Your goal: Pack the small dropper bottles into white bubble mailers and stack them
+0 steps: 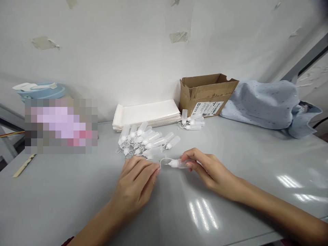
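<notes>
Between thumb and fingers, my right hand [208, 171] grips a small translucent needle-tip bottle [179, 164], lying sideways with its thin metal needle pointing left. A white strap curves from the bottle's neck over to my left hand [139, 179], whose thumb and fingertips pinch the strap's end; any cap there is hidden by the fingers. The needle tip is bare and stands just right of those fingertips. Beyond my hands lies a pile of similar bottles [151, 138] with white tops and looped straps.
A stack of white envelopes [148, 114] rests against the wall. An open cardboard box [207, 95] stands right of it, with several bottles [193, 126] in front. Pale blue cloth [258, 106] lies at the right. A blurred-out item [61, 123] and a narrow strip [24, 166] are at the left.
</notes>
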A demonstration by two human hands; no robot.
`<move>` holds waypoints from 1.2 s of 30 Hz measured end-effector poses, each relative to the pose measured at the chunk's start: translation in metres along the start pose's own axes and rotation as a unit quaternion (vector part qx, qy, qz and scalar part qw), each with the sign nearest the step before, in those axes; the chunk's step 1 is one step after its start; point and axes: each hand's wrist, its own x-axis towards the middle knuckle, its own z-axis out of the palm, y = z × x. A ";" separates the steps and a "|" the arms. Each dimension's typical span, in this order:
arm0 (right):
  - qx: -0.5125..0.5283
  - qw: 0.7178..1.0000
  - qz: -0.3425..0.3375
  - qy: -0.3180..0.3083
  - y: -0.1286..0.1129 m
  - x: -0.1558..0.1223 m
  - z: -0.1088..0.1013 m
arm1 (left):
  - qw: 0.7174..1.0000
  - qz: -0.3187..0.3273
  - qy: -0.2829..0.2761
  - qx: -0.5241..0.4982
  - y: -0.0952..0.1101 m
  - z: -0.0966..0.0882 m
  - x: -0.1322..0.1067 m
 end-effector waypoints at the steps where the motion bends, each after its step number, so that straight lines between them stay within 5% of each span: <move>1: 0.001 1.000 0.001 -0.003 0.000 0.000 0.000 | 1.000 -0.003 0.003 -0.010 0.001 0.000 0.000; 36: 0.022 1.000 -0.009 -0.019 -0.007 -0.001 0.000 | 1.000 -0.012 -0.013 -0.009 0.003 0.001 0.000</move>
